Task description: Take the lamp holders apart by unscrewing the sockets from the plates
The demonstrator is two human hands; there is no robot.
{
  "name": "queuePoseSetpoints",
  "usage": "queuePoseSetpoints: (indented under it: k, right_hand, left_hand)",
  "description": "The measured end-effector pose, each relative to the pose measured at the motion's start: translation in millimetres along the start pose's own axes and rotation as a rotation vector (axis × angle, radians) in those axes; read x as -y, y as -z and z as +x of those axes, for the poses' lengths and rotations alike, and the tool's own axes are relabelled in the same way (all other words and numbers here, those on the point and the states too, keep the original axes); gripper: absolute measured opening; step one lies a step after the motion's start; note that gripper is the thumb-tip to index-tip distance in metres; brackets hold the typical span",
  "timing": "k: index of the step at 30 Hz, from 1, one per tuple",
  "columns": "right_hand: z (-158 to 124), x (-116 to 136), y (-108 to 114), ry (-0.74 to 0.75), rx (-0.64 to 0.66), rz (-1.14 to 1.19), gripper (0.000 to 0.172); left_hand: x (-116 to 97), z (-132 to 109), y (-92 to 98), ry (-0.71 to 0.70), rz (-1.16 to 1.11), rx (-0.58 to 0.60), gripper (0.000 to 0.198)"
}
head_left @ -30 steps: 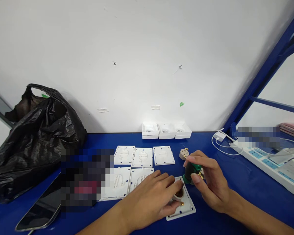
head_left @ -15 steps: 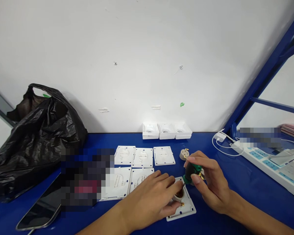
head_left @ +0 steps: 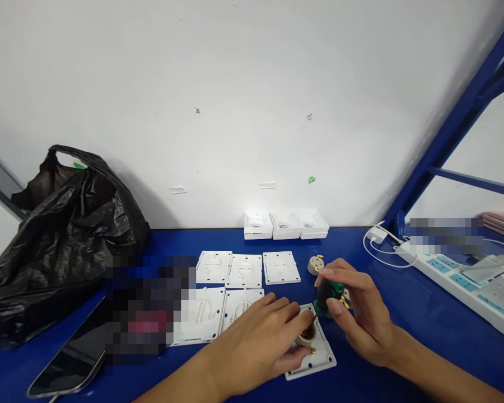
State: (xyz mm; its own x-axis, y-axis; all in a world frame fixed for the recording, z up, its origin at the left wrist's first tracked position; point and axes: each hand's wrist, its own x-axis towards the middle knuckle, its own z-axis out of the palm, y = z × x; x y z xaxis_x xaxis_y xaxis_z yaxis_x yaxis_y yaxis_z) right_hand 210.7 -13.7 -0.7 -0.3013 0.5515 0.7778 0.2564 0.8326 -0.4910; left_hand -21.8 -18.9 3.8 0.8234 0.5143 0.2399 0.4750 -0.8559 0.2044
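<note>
My right hand (head_left: pixel 357 313) is closed around the black and green handle of a short screwdriver (head_left: pixel 326 295). The screwdriver leans, its dark shaft reaching down to a round lamp socket (head_left: pixel 306 339) with a brownish inside. That socket sits on a square white plate (head_left: pixel 315 366) with holes along its edges. Fingers and thumb of my left hand (head_left: pixel 264 341) pinch the socket from the left, partly covering it. A small brass piece (head_left: pixel 313 351) shows by my left thumb. Beyond my right hand stands another round socket (head_left: pixel 316 265) with brass tabs; more brass parts (head_left: pixel 345 299) are half hidden behind the fingers.
Several white plates (head_left: pixel 244 270) lie in two rows left of centre. White square boxes (head_left: pixel 286 225) line the wall. At the left are a black plastic bag (head_left: pixel 67 240) and a phone (head_left: pixel 69 358). A power strip (head_left: pixel 457 280) with white cables runs along the right.
Both hands stay in nearly the same place on the screwdriver and socket. Only a very slight shift of the whole view shows.
</note>
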Motion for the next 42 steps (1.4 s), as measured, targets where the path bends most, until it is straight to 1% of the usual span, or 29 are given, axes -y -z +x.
queuePoseSetpoints:
  k: [7, 13, 20, 28, 32, 42]
  right_hand:
    - [1.9, 0.8, 0.2, 0.045, 0.054, 0.029, 0.051]
    - [2.0, 1.3, -0.3, 0.030, 0.060, 0.034, 0.053]
    - [2.8, 1.8, -0.5, 0.028, 0.062, 0.041, 0.054]
    - [0.9, 0.8, 0.1, 0.023, 0.055, 0.013, 0.052]
    - [1.1, 1.4, 0.1, 0.025, 0.045, -0.008, 0.052]
    - [-0.3, 0.2, 0.3, -0.008, 0.006, -0.008, 0.044]
  left_hand:
    - [0.1, -0.7, -0.4, -0.007, -0.002, -0.008, 0.030]
    - [1.4, -0.2, 0.3, -0.027, -0.013, -0.008, 0.023]
    - [1.5, 0.4, 0.6, -0.014, -0.005, 0.020, 0.027]
    - [1.6, 0.6, 0.2, -0.026, -0.019, 0.000, 0.025]
    - [2.0, -0.3, -1.0, -0.029, -0.008, -0.022, 0.021]
    - [2.5, 0.1, -2.0, -0.032, -0.017, -0.026, 0.018]
